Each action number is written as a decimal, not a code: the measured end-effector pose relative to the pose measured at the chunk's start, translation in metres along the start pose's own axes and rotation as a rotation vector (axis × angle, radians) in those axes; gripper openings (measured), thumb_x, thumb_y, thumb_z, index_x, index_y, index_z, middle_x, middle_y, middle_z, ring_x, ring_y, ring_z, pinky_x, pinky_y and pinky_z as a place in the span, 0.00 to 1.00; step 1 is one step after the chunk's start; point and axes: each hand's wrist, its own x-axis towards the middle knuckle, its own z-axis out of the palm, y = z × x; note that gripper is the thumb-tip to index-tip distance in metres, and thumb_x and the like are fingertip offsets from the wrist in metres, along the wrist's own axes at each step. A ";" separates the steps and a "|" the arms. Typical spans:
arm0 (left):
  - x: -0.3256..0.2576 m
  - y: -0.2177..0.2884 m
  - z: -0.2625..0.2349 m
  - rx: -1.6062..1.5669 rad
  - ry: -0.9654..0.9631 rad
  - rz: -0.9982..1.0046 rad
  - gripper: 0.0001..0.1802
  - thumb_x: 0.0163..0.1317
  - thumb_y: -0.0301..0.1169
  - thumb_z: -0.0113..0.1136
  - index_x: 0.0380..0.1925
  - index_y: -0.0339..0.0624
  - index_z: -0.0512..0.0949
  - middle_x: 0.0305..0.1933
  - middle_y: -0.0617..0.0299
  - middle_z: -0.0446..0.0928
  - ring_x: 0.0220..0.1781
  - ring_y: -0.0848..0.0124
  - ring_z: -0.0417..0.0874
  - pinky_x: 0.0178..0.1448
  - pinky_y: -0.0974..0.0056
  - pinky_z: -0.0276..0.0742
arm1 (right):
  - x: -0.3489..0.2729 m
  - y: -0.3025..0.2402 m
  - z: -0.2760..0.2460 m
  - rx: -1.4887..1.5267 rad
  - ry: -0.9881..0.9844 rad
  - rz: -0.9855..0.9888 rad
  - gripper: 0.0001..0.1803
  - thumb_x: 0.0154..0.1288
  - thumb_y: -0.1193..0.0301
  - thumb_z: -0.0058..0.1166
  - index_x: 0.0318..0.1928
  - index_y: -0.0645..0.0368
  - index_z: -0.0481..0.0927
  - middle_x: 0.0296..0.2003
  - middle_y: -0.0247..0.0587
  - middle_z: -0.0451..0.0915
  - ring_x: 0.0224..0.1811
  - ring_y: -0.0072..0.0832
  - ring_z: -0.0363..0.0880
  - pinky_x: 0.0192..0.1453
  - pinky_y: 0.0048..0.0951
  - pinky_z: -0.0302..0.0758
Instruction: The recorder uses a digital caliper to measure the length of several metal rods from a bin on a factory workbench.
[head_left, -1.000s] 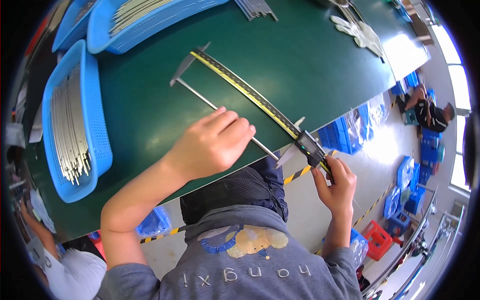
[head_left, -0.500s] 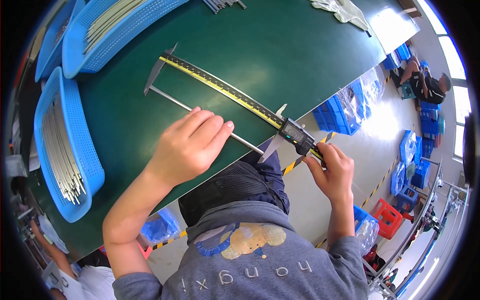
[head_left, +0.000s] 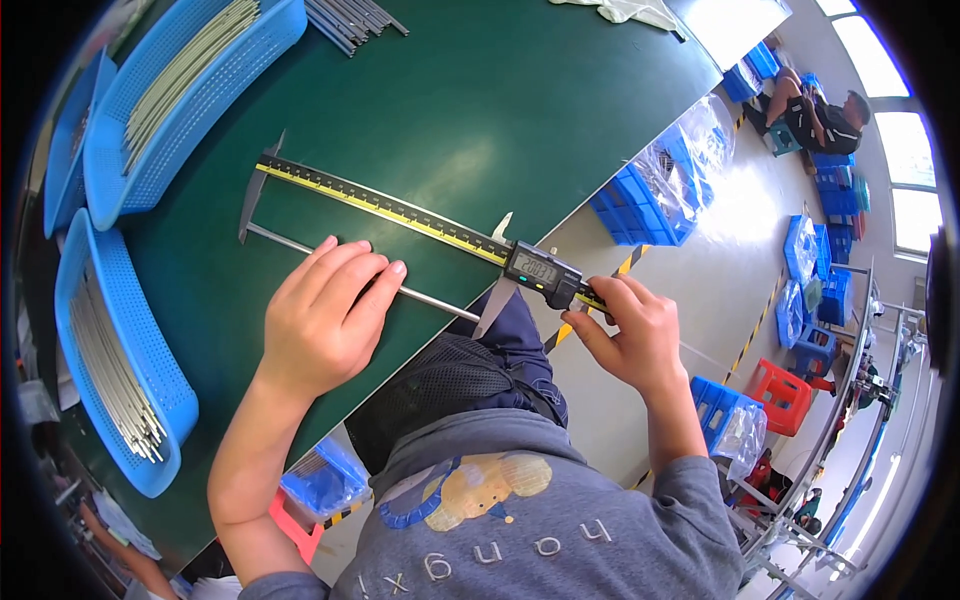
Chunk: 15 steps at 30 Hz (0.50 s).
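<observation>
A long digital caliper (head_left: 390,208) with a yellow-edged scale lies across the green table, its display end past the table's edge. Between its jaws sits a thin metal rod (head_left: 437,302), one end at the far-left jaw and the other at the sliding jaw near me. My left hand (head_left: 325,315) is closed over the rod's middle, fingers hiding that stretch. At the caliper's display end, my right hand (head_left: 630,330) grips the beam and slider between thumb and fingers.
Blue perforated baskets (head_left: 180,390) filled with thin rods stand along the left of the green table (head_left: 470,110). Loose dark rods (head_left: 350,22) lie at the far edge, and a pale glove (head_left: 630,10) lies far right. Blue crates (head_left: 640,205) and a red stool (head_left: 780,398) stand on the floor.
The view has shifted, so the table and baskets sit differently in it. Both hands keep their hold on rod and caliper, and the caliper's display now faces up more legibly.
</observation>
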 end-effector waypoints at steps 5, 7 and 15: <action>0.000 0.000 -0.004 -0.012 0.009 -0.004 0.12 0.44 0.23 0.62 0.33 0.40 0.82 0.34 0.61 0.77 0.41 0.62 0.80 0.48 0.57 0.79 | 0.002 -0.004 -0.002 -0.022 0.034 -0.031 0.18 0.50 0.58 0.64 0.35 0.57 0.76 0.21 0.36 0.72 0.17 0.34 0.74 0.20 0.32 0.68; 0.000 0.000 -0.003 -0.015 0.007 -0.009 0.12 0.44 0.23 0.63 0.33 0.40 0.82 0.34 0.60 0.77 0.41 0.62 0.80 0.48 0.57 0.79 | 0.003 -0.003 -0.001 -0.021 0.031 -0.028 0.19 0.50 0.58 0.65 0.35 0.57 0.76 0.21 0.36 0.72 0.17 0.34 0.74 0.20 0.32 0.68; 0.000 0.002 -0.001 -0.017 0.015 -0.017 0.08 0.45 0.25 0.62 0.29 0.41 0.81 0.34 0.61 0.77 0.41 0.64 0.80 0.47 0.58 0.80 | 0.000 -0.002 -0.002 -0.028 0.024 -0.033 0.17 0.50 0.60 0.64 0.35 0.57 0.76 0.21 0.36 0.72 0.17 0.34 0.73 0.20 0.32 0.68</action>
